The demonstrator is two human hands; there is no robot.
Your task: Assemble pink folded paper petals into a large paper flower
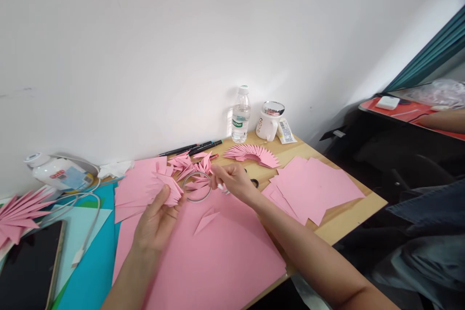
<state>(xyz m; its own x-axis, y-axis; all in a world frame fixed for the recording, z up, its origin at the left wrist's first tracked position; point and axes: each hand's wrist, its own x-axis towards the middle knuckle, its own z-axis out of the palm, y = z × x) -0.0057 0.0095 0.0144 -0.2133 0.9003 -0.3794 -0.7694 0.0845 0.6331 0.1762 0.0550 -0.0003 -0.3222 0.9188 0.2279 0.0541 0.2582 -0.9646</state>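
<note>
Wall (145, 48): white, meeting the far side of the wooden table (345, 220); I take twelve o'clock toward it, with the ring (196, 200) as centre.
Left hand (160, 220): between seven and eight o'clock, thumb and fingers clamped on a pink bundle (174, 194) of layered folds, which points toward the ring.
Right hand (232, 181): at three, fingers curled together just beside the ring; I cannot tell whether they pinch it.
Big sheet (218, 261): pink, spread under both hands, with one loose fold (208, 220) on it between five and six.
Curved fan (250, 154): pink pleats at two.
Squares (316, 186): loose pink papers overlapping at three.
Bottle (240, 118): clear, at one, green label reading roughly "estbon", its start turned away.
Mug (267, 127): white, between one and two, gold letters up its side that I can't make out.
Packet (286, 131): leaning by the mug, dark print too small to read.
Jar (60, 173): white, lying at nine, red lettering blurred.
Pens (209, 147): dark, at twelve by the wall.
Phone (32, 269): at eight, screen dark.
Neighbour: a forearm (443, 121) over a red tabletop (407, 114), between two and three.
</note>
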